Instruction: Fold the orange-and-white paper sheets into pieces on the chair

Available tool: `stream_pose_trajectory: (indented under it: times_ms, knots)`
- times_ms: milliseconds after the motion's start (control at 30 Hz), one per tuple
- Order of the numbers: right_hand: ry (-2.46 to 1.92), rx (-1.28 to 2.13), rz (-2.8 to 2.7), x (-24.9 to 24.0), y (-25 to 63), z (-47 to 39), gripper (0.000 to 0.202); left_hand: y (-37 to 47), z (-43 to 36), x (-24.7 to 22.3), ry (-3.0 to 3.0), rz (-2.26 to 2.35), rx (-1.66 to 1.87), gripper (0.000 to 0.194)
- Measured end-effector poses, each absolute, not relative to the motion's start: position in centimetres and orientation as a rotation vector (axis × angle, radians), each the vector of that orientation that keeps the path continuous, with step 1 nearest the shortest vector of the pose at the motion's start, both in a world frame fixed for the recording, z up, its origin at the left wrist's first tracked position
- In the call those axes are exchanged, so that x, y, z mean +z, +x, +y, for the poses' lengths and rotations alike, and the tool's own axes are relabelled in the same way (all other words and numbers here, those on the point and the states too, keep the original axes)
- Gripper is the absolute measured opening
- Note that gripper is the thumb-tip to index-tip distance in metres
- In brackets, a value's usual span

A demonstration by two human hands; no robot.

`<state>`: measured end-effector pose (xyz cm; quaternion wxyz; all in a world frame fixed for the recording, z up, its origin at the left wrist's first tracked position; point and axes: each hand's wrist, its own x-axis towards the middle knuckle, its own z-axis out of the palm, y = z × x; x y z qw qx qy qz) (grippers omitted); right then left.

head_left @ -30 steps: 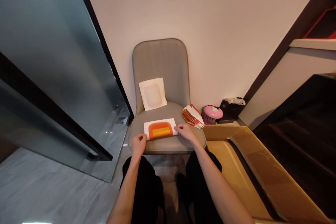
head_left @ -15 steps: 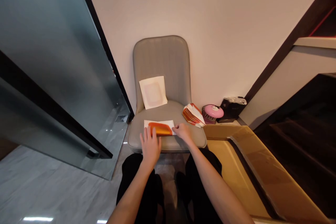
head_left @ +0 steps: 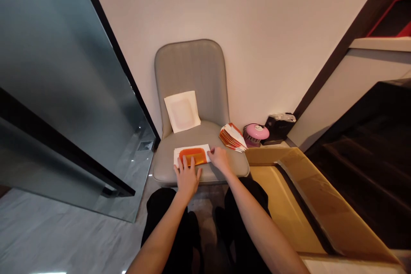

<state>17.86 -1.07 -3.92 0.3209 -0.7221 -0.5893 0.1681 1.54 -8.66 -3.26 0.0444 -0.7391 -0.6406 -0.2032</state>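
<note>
Left hand: palm down, fingers spread and gripping nothing, tips resting on the near side of the folded paper. Right hand: thumb and fingers pinching the paper's right end. I cannot tell how hard either of my 2 hands presses.

The paper, white with an orange panel, lies on the seat of the grey chair, near the front edge. Behind it, white sheets lean against the backrest, a pale rounded square showing through. At the seat's right side, a fanned stack of folded papers, orange and white; too tightly layered to count. Beyond the stack, a pink-topped object beside a black box. Right of my knees, an open cardboard box.
</note>
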Motion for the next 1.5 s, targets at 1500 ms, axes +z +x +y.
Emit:
stream_pose_trajectory:
  times_ms: [1500]
  knots:
    - [-0.973,1.436,-0.784,-3.4,12.8,-0.4,0.031,0.5,-6.4,1.0,-2.041,-1.959,-1.723,0.020]
